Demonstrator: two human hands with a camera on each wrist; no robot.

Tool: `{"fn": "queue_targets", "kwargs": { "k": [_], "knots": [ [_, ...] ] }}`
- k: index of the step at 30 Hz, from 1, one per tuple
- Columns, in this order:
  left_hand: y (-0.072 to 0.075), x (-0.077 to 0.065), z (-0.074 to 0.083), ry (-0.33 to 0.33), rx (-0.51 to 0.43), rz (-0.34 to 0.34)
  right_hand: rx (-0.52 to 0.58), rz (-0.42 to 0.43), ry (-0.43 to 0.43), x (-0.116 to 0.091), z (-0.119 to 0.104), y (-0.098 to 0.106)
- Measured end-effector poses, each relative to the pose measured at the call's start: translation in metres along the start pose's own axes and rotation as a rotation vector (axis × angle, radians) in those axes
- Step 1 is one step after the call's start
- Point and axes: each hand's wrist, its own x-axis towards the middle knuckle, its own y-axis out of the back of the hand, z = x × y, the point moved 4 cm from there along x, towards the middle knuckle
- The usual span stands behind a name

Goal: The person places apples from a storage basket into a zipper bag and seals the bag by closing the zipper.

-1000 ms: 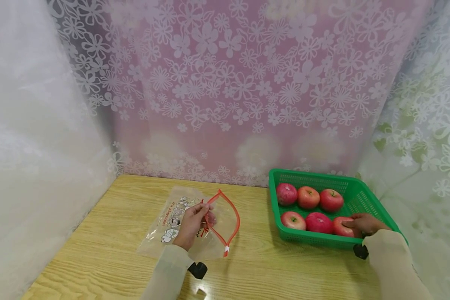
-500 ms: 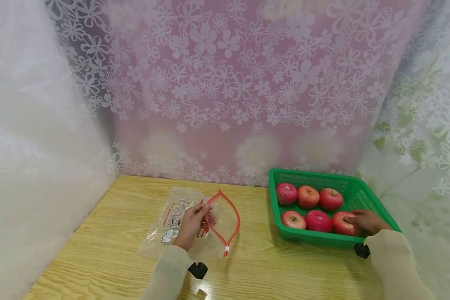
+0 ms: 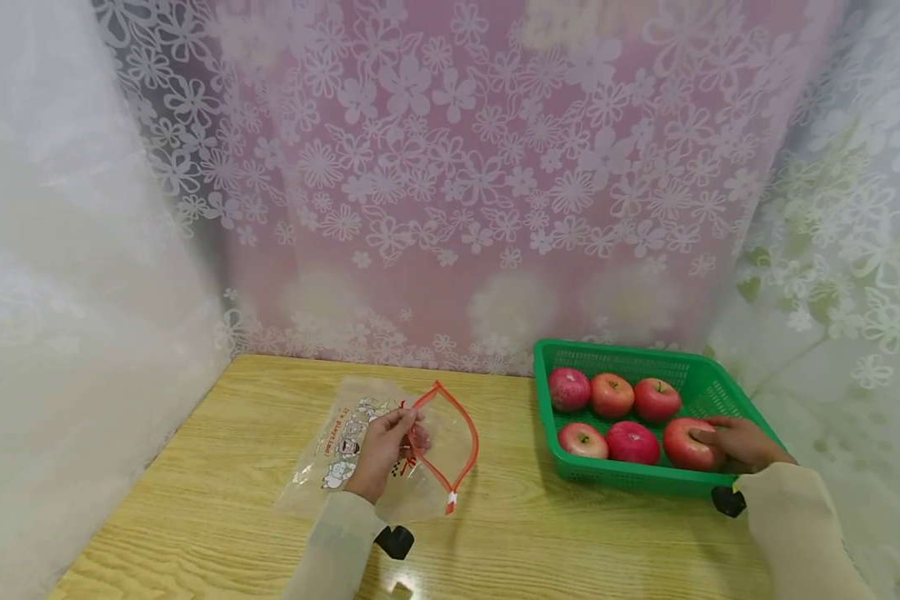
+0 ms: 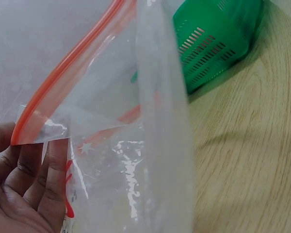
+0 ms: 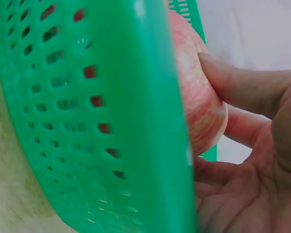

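A clear zipper bag (image 3: 438, 450) with a red-orange zip edge, white slider and printed cartoon figures lies on the table, its mouth spread apart. My left hand (image 3: 381, 446) pinches one side of that mouth between thumb and fingers; the left wrist view shows the zip edge (image 4: 63, 75) at the thumb. At the front right corner of the green basket (image 3: 615, 479), my right hand (image 3: 746, 442) grips a red apple (image 3: 686, 444) with thumb and fingers. In the right wrist view the basket wall hides part of this apple (image 5: 199, 97).
Several other apples sit in the basket, among them a dark red one (image 3: 633, 442) beside the gripped apple and three along the back row (image 3: 612, 395). The wooden table (image 3: 217, 483) meets a pink floral curtain (image 3: 457, 208) behind.
My right hand has raised the apple slightly within the basket, its grip moving a little further round the fruit. The left hand and the bag have stayed almost still.
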Motion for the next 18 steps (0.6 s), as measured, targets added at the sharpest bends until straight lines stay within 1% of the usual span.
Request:
{"fn": "queue_targets", "kwargs": {
  "k": [3, 8, 14, 18],
  "knots": [
    [0.000, 0.000, 0.000, -0.001, -0.009, -0.003, 0.059, -0.027, 0.005, -0.003, -0.001, -0.001],
    [0.000, -0.001, 0.000, 0.002, -0.018, -0.007, 0.067, -0.046, 0.043, -0.006, -0.004, -0.002],
    [-0.001, -0.003, 0.001, -0.008, -0.023, -0.017, 0.141, -0.082, 0.056, -0.011, -0.008, -0.003],
    [-0.002, -0.003, 0.002, -0.009, -0.027, -0.019, 0.134, -0.061, 0.042, -0.017, -0.012, -0.002]
  ]
}}
